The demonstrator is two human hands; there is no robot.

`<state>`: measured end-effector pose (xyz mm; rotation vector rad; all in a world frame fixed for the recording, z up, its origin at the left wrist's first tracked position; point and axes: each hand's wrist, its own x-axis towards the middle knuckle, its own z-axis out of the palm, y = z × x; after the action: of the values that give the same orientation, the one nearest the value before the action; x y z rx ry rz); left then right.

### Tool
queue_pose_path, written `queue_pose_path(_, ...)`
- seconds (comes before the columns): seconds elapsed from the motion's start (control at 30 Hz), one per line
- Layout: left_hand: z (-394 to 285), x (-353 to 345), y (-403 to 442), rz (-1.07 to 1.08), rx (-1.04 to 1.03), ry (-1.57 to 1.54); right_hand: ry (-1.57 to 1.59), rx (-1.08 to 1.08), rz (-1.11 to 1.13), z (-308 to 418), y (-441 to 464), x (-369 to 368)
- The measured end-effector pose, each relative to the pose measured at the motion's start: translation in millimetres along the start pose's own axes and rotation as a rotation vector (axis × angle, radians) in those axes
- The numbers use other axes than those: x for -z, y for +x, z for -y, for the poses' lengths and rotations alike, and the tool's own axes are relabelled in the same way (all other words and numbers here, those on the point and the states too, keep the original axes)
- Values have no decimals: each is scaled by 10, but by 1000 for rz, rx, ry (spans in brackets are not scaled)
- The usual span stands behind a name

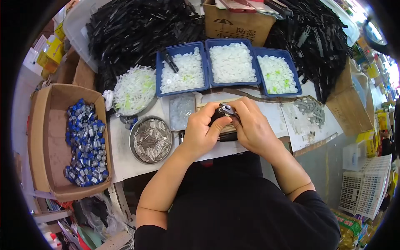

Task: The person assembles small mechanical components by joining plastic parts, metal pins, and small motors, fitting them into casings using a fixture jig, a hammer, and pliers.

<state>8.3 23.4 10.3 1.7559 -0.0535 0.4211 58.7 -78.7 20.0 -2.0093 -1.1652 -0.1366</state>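
My left hand (201, 132) and my right hand (255, 127) meet over the front of the worktable. Between their fingertips is a small black part with a shiny metal piece (226, 109) at its top; its exact kind I cannot make out. Fingers of both hands are closed around it, thumbs toward me. Under the hands lies a dark bar-shaped object (228, 136), mostly covered. Close to my left hand stand a clear shallow container (182, 112) of small translucent pieces and a round metal bowl (131, 143) full of thin metal pieces.
Behind my hands stand a left blue tray (158, 77), a middle blue tray (229, 84) and a right blue tray (282, 95) of small white pieces. A cardboard box (50, 137) holds blue-and-silver parts. Black strips (137, 29) are heaped behind; grey pieces (312, 110) lie right.
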Motion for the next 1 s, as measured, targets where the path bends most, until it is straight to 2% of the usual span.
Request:
queue_pose_path(0.03,-6,21,-30,-10,3,10,-70,-19,55,24,-6,-15)
queue_pose_path(0.1,-7,61,-87,-74,-134,424,-140,-36,110,47,-2,-15)
queue_pose_path(0.13,-19,100,-169,-72,-134,424,-177,96,249,47,-6,11)
queue_pose_path(0.2,-39,186,-349,316,404,-655,-139,336,470,34,0,82)
queue_pose_path(0.23,44,214,-413,523,370,-923,-150,380,525,94,-4,97)
queue_pose_path(0.3,105,220,-518,638,302,-1065,-167,457,592,168,-11,62)
queue_pose_path(0.33,68,281,-557,601,376,-933,-169,463,596,163,-29,27)
queue_pose_path(0.4,-41,481,-600,746,434,-91,-169,526,568,139,-67,-42)
queue_pose_path(0.43,-65,451,-647,812,306,98,-106,446,557,40,-81,117)
queue_pose_path(0.47,-114,556,-739,903,523,254,-148,297,468,-12,-102,186)
queue_pose_path(0.53,-24,825,-1022,848,444,574,-307,-75,290,-80,-101,230)
queue_pose_path(0.57,0,935,-1070,790,407,411,-306,-12,50,-185,-136,191)
queue_pose_path(0.6,-12,992,-1079,722,375,253,-325,-25,-82,-273,-188,178)
queue_pose_path(0.63,-72,976,-1072,604,240,99,-355,-48,-136,-336,-217,164)
queue_pose_path(0.67,-227,794,-991,396,134,0,-391,-72,-162,-471,-281,233)
queue_pose_path(0.73,-510,359,-825,188,-95,-315,-428,-109,-165,-710,-398,415)
queue_pose_path(0.83,-793,243,-852,210,-424,-809,-447,-109,-151,-675,-427,358)
queue_pose_path(1.0,-915,97,-814,329,-605,-1045,-446,-119,-157,-749,-491,395)
